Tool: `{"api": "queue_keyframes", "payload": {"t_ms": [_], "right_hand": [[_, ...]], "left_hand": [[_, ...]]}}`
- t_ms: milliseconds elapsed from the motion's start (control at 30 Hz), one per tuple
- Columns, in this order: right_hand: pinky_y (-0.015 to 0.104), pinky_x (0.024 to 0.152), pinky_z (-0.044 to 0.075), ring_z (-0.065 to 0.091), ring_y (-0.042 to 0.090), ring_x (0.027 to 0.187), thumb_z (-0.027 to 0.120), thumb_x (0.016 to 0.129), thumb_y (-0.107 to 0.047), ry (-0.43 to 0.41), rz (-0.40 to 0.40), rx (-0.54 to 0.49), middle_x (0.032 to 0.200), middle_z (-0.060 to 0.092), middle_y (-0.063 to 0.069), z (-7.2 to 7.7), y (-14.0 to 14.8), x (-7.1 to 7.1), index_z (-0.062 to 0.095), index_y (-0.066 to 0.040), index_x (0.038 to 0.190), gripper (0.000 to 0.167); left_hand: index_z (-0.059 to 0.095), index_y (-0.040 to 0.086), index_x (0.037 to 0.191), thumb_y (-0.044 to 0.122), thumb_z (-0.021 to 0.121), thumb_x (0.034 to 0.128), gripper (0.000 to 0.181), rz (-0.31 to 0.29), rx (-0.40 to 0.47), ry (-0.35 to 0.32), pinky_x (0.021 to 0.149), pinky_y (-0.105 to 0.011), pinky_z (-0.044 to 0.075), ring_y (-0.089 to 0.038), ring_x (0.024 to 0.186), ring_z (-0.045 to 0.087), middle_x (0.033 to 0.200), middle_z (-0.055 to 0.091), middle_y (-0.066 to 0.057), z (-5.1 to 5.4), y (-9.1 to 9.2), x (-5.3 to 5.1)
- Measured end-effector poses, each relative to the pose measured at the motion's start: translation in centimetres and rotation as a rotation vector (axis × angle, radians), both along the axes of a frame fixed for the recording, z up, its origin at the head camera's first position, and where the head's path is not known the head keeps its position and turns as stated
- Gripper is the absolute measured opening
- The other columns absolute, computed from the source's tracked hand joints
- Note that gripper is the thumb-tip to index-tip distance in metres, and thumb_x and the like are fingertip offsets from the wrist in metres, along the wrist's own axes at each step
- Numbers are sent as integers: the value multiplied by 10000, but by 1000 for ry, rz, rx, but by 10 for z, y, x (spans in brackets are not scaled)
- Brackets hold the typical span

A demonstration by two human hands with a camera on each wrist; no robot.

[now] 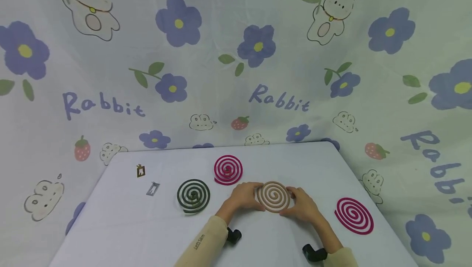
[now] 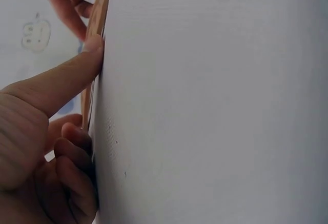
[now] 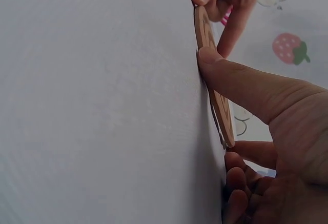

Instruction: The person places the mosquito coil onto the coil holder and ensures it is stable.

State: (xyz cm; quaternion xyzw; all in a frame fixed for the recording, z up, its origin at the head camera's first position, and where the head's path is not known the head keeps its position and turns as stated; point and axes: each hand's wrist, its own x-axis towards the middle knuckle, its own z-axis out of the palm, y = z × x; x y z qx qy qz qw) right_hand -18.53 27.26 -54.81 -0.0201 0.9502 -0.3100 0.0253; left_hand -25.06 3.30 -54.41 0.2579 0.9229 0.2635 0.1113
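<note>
L hand (image 1: 246, 196) & R hand (image 1: 304, 206) are both pinching the tan spiral disc (image 1: 274, 195) at opp. edges, thumbs nearer the wearer, prob. b/c a two-sided hold is supporting the thin coil evenly. Disc is sitting on or just above the white table (image 1: 147, 234) (can't tell which), btwn the dk green coil (image 1: 193, 195) & R-side pink coil (image 1: 354, 215), w/ those lying well apart, prob. leaving room for fingers.
</note>
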Motion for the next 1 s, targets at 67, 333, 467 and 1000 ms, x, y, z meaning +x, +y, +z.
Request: {"api": "queue_keyframes", "payload": {"t_ms": [67, 333, 467, 1000], "right_hand": [[404, 734, 459, 494, 177, 837, 935, 564, -399, 8, -2, -3, 955, 527, 25, 1, -1, -1, 558, -46, 1320, 915], [382, 712, 436, 473, 175, 821, 944, 541, -397, -11, -21, -9, 939, 512, 15, 0, -1, 3, 541, -56, 1334, 953], [395, 726, 437, 483, 177, 831, 950, 535, -378, -2, -32, -26, 937, 520, 13, -2, 1, 7, 525, -57, 1334, 961], [256, 602, 514, 610, 129, 692, 869, 671, -38, 43, 67, -330, 981, 614, 116, 1, -9, 11, 350, -4, 1434, 924]], "left_hand": [[619, 213, 1311, 471, 912, 575, 833, 5, 10, -1, 854, -391, 483, -203, 1008, 606, 1092, 682, 41, 1, 0, -1], [634, 227, 1291, 443, 929, 555, 822, 16, 48, -18, 753, -320, 479, -124, 883, 587, 971, 662, 84, -2, 0, 4], [622, 229, 1309, 412, 924, 584, 806, -1, 92, -28, 557, -255, 393, -65, 647, 474, 722, 537, 106, -5, 2, 6], [685, 107, 1185, 202, 831, 739, 479, 38, 325, -45, 731, -311, 455, -157, 841, 562, 892, 632, -12, -1, -9, 10]]}}
